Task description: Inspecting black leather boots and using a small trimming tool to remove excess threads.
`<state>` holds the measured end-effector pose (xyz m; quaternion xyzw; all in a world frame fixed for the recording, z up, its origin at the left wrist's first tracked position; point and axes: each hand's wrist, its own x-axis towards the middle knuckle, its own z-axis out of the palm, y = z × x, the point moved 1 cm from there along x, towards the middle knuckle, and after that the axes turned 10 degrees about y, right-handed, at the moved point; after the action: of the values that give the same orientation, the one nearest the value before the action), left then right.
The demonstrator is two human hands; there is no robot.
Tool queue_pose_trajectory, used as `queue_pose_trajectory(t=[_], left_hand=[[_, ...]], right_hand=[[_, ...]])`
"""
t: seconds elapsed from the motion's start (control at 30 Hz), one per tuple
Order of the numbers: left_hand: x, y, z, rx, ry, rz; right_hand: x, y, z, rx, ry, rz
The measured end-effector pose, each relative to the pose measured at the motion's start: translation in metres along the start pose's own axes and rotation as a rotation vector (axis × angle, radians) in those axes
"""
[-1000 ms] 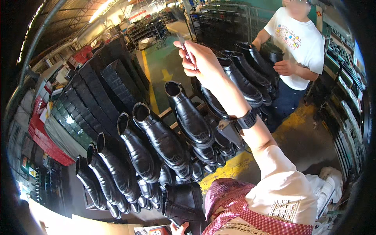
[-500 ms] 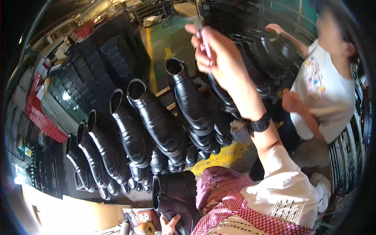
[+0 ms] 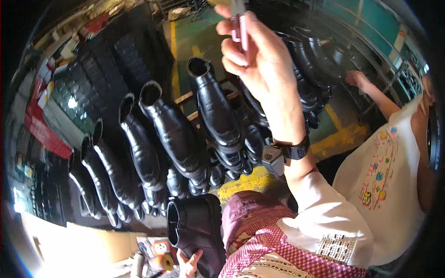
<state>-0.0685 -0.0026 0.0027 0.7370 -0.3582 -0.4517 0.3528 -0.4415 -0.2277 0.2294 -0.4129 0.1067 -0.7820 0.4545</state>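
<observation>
At the top centre my right hand point(image 3: 257, 58) is raised with bent fingers closed around a small pink-handled tool point(image 3: 243, 39). Its grey tip points up, partly cut off by the frame edge, and its exact kind does not show. Low in the view, my left hand point(image 3: 189, 263) grips a matte black ankle boot point(image 3: 199, 227) near its toe. The boot's opening faces left and its ridged sole is on the right, beside my red checked apron point(image 3: 257, 222). Beyond my hands stand rows of glossy black boots point(image 3: 178, 134), their toes towards me.
A person in a white printed shirt point(image 3: 375, 171) stands close on my right, one arm stretched towards more black boots point(image 3: 320, 69). Stacked dark boxes point(image 3: 125, 60) rise at the far left. A lit cardboard box point(image 3: 99, 243) and a red socket unit point(image 3: 161, 248) lie at lower left.
The view has shifted, with the boot rows now further left and higher. My raised right hand still holds the tool, slightly higher in view. The other person has moved further right and appears closer.
</observation>
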Motion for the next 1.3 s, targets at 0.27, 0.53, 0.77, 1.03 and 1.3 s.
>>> queue_pose_trajectory(t=[0.27, 0.53, 0.77, 1.03, 1.3], left_hand=[[-0.012, 0.001, -0.011, -0.619, -0.126, -0.132], [-0.025, -0.027, -0.041, -0.472, 0.115, -0.025], [-0.017, -0.031, -0.028, -0.371, 0.357, 0.078], [-0.032, -0.039, -0.022, -0.067, 0.352, 0.271], [-0.022, -0.004, 0.0, -0.033, 0.215, 0.842]], right_hand=[[-0.146, 0.091, 0.014, -0.392, -0.265, 0.424], [-0.252, 0.164, 0.006, -0.609, -0.662, 0.679], [-0.273, 0.193, 0.026, -0.371, -0.386, 1.372], [-0.293, 0.215, 0.022, -0.221, -0.206, 1.403], [-0.29, 0.208, 0.011, 0.008, 0.051, 1.46]])
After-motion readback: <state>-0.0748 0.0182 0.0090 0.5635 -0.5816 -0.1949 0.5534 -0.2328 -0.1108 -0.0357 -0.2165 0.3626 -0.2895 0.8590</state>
